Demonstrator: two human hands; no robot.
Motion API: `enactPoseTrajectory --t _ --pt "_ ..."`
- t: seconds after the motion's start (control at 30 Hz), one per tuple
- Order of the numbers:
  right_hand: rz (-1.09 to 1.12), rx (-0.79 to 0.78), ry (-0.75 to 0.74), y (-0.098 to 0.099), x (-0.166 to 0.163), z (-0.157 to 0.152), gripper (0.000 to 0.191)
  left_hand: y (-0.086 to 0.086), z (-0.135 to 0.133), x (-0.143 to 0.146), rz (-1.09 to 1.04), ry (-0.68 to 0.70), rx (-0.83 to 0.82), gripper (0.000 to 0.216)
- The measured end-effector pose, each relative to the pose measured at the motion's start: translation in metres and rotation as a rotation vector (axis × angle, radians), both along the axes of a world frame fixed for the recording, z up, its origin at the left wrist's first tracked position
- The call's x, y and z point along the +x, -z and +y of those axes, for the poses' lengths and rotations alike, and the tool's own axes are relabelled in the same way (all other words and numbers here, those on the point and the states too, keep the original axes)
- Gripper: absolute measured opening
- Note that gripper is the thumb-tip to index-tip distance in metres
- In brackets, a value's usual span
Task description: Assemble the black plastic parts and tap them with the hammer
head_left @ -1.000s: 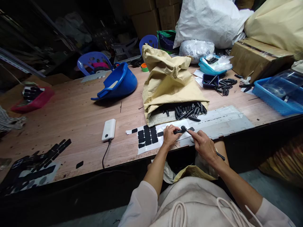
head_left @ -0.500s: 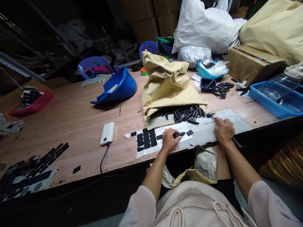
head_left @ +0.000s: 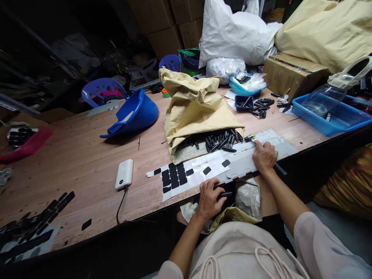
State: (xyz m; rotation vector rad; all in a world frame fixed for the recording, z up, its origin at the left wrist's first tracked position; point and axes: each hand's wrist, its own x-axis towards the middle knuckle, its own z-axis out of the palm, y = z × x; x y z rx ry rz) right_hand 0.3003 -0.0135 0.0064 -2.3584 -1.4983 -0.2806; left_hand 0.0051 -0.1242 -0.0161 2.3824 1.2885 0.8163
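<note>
My left hand [head_left: 209,198] is at the near table edge, closed round a small black plastic part [head_left: 225,194] held just over the edge above a bag on my lap. My right hand [head_left: 264,155] rests on a grey sheet [head_left: 279,145] on the table, closed round a thin dark tool [head_left: 279,169] whose tip points toward a pile of black parts [head_left: 222,140] spilling from a tan paper sack [head_left: 195,110]. A white backing sheet with black adhesive pads [head_left: 175,175] lies between my hands and the sack.
A white power bank [head_left: 124,173] with a cable lies left of the pads. A tipped blue basin [head_left: 134,112], a blue tray [head_left: 331,116], a cardboard box [head_left: 295,73], large bags behind and more black pads [head_left: 35,224] at far left surround the work spot.
My left hand drew back from the white sheet to the table edge with the black part. My right hand went from beside the left out to the grey sheet, keeping the tool.
</note>
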Motion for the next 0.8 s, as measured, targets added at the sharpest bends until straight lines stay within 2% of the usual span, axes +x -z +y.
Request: enactPoseTrajectory --t 0.07,0.13,0.23,0.37,0.43,0.5,0.63,0.8 --pt "-0.006 0.0 0.0 0.001 0.0 0.0 0.04 0.001 -0.006 0.003 0.012 0.014 0.028 0.028" --pt "-0.01 0.0 -0.002 0.002 -0.001 0.0 0.04 -0.004 0.006 0.009 0.002 0.005 0.047 0.027" --pt "-0.015 -0.001 -0.003 0.004 -0.001 0.0 0.039 -0.021 0.05 0.025 0.007 -0.056 0.076 0.021" --pt "-0.009 -0.003 -0.004 0.005 -0.001 0.0 0.039 -0.044 0.126 0.056 0.13 -0.157 0.038 0.032" --pt "0.001 -0.008 -0.005 0.003 -0.002 0.0 0.039 -0.05 0.155 0.069 0.215 -0.136 -0.012 0.033" --pt "0.012 -0.014 -0.006 0.002 -0.002 -0.001 0.039 -0.052 0.172 0.078 0.273 -0.097 -0.05 0.03" --pt "0.039 -0.012 -0.019 0.0 -0.002 -0.002 0.04 -0.05 0.173 0.075 0.268 -0.064 -0.06 0.019" --pt "0.045 0.02 -0.027 0.003 -0.001 -0.002 0.04 -0.042 0.141 0.035 0.206 -0.074 -0.086 0.014"
